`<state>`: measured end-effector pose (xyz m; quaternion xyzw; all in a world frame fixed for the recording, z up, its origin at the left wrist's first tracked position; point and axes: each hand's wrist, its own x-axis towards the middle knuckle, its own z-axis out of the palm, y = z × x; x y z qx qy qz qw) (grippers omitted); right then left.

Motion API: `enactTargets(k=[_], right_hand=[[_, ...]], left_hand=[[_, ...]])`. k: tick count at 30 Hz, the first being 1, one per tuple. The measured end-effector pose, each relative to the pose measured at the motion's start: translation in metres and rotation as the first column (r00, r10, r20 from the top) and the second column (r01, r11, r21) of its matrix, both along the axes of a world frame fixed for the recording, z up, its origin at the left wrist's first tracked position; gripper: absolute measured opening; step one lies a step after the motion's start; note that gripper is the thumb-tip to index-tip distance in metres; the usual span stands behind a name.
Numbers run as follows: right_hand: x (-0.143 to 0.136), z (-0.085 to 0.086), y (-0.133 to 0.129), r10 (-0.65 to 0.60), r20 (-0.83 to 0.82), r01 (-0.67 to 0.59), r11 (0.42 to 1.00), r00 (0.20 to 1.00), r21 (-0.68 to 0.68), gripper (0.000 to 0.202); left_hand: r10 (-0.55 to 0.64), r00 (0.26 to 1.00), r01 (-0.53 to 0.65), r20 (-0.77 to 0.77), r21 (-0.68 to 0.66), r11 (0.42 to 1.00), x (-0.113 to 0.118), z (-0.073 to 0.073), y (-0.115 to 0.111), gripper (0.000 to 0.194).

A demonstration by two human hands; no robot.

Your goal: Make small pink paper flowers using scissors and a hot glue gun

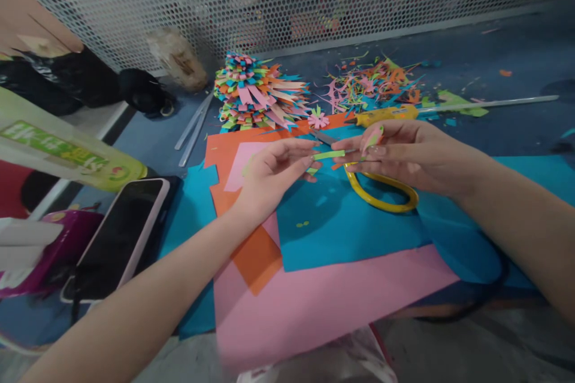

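Observation:
My left hand [274,170] pinches one end of a narrow light-green paper strip [329,155] between thumb and finger. My right hand [404,152] is closed on a small pink and green paper piece [372,140], close to the strip's other end. A thin dark tip shows between the strip and my right fingers; what it belongs to is hidden. Under my hands lie yellow-handled scissors [381,197] on a blue paper sheet [341,233], their blades partly covered. Just behind, a small pink paper flower [318,120] rests near the orange paper.
A cone of fringed coloured paper [256,93] stands behind my hands, beside a heap of paper scraps [372,87]. A yellow glue gun [386,115] holds a long clear stick. Leftward are a phone [119,239], a bottle [67,143] and clear strips [194,128]. Mesh [287,0] closes the back.

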<state>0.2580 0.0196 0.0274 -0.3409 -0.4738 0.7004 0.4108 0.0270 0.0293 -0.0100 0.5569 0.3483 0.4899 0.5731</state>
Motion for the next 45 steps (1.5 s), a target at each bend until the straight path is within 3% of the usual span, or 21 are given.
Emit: enactTargets(k=[15, 22, 35, 45], right_hand=[[-0.001, 0.004, -0.001, -0.006, 0.040, 0.006, 1.000, 0.999, -0.007, 0.023], [-0.002, 0.005, -0.001, 0.014, 0.037, -0.014, 1.000, 0.999, 0.003, 0.020], [-0.002, 0.004, -0.001, 0.059, 0.019, -0.059, 0.998, 0.998, 0.002, 0.021], [-0.003, 0.006, -0.002, -0.006, 0.041, 0.007, 1.000, 0.999, -0.013, 0.023]], left_hand=[[-0.035, 0.992, 0.036, -0.120, 0.010, 0.999, 0.000, 0.004, -0.002, 0.024], [-0.072, 0.980, 0.070, -0.185, -0.017, 0.997, -0.001, 0.010, -0.004, 0.035], [-0.103, 0.973, 0.100, -0.206, -0.028, 0.995, 0.001, 0.014, -0.005, 0.038], [-0.070, 0.968, 0.069, -0.243, -0.012, 0.998, 0.001, 0.014, -0.006, 0.036]])
